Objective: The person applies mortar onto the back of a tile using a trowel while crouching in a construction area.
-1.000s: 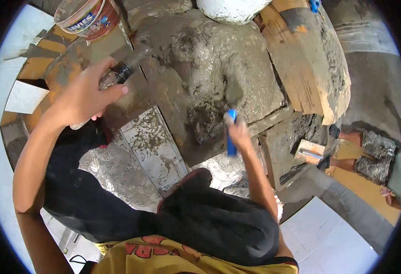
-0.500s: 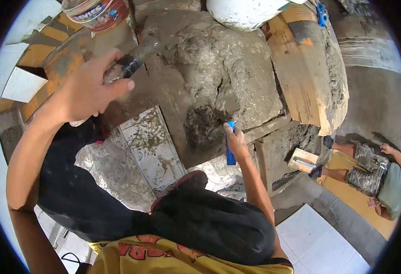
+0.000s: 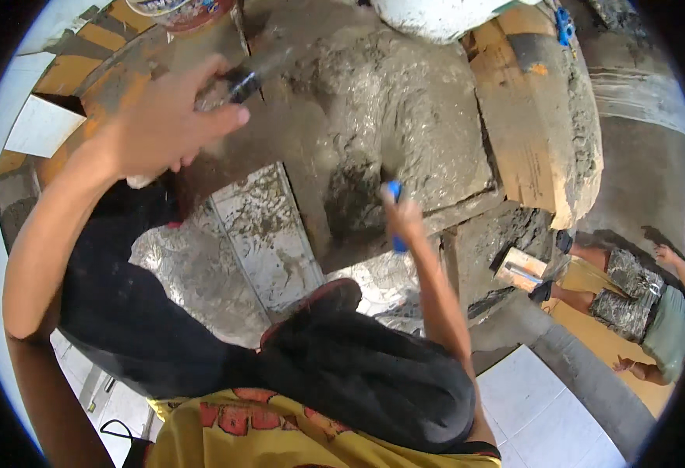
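Note:
My left hand (image 3: 155, 125) is raised at the upper left, its thumb and fingers curled round a clear bottle (image 3: 242, 84) with a dark band. The bottle points toward a pile of wet grey mortar (image 3: 428, 109), and its far end is blurred. At the near edge of the pile my right hand (image 3: 406, 218) grips the blue handle of a trowel (image 3: 394, 189). Motion smears the trowel's blade, which is at the mortar beside a dark hollow. A white tile (image 3: 276, 249) spattered with mortar lies between my hands, near my knees.
A reddish bucket (image 3: 194, 15) and a white container (image 3: 428, 17) stand at the far side. Mortar-stained cardboard (image 3: 514, 117) lies right of the pile. Farther right are a wooden float (image 3: 520, 269) and another person (image 3: 650, 312). White floor tiles (image 3: 537, 405) are at the lower right.
The view has shifted slightly, so the buckets and pile sit higher and farther right. My right hand has moved a little away from me with the trowel. The other person's arm has moved.

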{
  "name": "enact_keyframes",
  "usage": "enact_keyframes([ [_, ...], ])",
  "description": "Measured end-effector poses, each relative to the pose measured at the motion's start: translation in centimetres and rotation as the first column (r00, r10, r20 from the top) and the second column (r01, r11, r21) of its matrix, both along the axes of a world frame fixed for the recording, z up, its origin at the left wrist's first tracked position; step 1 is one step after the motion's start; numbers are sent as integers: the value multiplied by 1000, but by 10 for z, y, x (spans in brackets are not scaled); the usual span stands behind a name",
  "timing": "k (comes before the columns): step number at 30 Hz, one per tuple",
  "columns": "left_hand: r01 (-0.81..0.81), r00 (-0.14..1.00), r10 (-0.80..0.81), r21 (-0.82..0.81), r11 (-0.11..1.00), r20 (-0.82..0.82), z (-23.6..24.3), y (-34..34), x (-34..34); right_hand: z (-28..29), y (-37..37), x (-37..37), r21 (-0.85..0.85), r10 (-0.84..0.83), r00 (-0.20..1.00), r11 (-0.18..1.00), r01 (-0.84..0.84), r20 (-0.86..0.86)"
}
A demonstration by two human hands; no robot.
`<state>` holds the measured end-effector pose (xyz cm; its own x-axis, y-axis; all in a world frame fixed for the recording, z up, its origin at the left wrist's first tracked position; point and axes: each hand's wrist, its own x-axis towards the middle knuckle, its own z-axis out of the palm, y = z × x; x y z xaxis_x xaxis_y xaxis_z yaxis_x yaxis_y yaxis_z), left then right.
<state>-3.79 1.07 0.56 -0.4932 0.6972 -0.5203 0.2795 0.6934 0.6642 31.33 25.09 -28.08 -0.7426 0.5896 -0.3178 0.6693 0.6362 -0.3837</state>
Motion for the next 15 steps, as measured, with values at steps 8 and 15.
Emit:
enact_keyframes([
  [8, 17, 998, -16, 5, 1000, -56, -6, -5, -3, 28, -7, -57, -388, -369, 928, 848, 360, 56],
  [15, 1, 998, -3, 27, 1000, 68, -6, 4, 5, 26, 7, -67, -64, -129, 986, 989, 136, 107],
])
